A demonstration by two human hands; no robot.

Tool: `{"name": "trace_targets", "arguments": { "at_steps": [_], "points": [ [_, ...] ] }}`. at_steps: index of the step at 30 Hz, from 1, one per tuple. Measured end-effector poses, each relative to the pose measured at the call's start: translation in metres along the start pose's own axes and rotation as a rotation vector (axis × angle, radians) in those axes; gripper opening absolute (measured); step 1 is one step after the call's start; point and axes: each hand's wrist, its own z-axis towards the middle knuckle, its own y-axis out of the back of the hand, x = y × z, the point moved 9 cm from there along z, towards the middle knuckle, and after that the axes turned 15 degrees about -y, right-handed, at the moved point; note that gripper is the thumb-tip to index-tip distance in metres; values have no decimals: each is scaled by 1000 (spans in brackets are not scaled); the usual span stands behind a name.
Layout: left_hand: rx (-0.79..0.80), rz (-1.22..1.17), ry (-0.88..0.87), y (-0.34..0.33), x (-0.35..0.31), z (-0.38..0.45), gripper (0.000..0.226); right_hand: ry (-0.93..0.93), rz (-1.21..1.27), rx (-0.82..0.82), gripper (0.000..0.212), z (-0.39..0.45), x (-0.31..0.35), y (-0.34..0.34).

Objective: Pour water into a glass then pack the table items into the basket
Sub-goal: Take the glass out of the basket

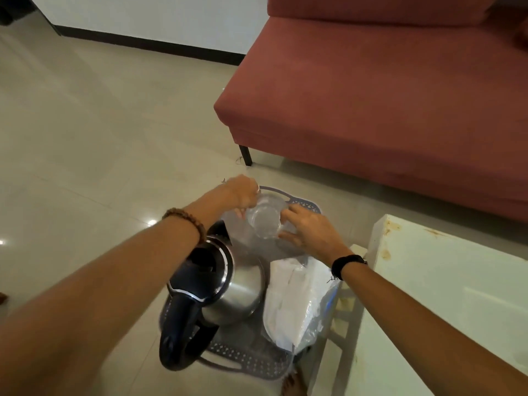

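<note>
Glass (264,221), clear and round, sits between both hands over basket (251,364).

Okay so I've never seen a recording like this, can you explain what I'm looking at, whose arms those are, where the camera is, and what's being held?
There is no machine here. The camera sits on a person's head and looks forward and down, so the two arms reaching out are that person's own. Both hands hold a clear glass: the left hand grips it from the left, and the right hand has its fingers curled around the other side. They hold it over a grey perforated basket on the tiled floor. The basket already holds a steel electric kettle with a black handle and a white packet in clear plastic. A pale table stands at right, a red sofa behind.
</note>
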Motion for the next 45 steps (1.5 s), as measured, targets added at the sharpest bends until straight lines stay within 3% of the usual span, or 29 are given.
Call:
{"name": "trace_targets", "arguments": {
  "at_steps": [4, 8, 13, 17, 21, 27, 36, 45],
  "points": [
    [-121, -8, -169, 39, -86, -25, 28, -73, 142, -268, 27, -62, -24, 72],
    [-216, 43, -314, 32, -185, -60, 24, -181, 176, -344, 32, -152, -65, 119],
    [-140, -197, -357, -62, -271, -80, 21, -262, 138, -295, 41, -267, -117, 127],
    [-46, -418, -226, -167, -312, -71, 31, -303, 63, -172, 42, -345, -164, 97],
    [34, -608, -105, -253, -333, -59, 38, -324, 19, -49, 41, -391, -205, 52],
    [36, -683, -18, -314, -350, -50, 39, -387, 5, 59, 39, -422, -248, 5],
    [-2, -579, -26, -340, -350, -38, 40, -444, 64, -4, 34, -437, -258, -19],
    [-35, -534, -105, -345, -333, -55, 46, -651, 184, -53, 40, -457, -246, -17]
  ]
}}
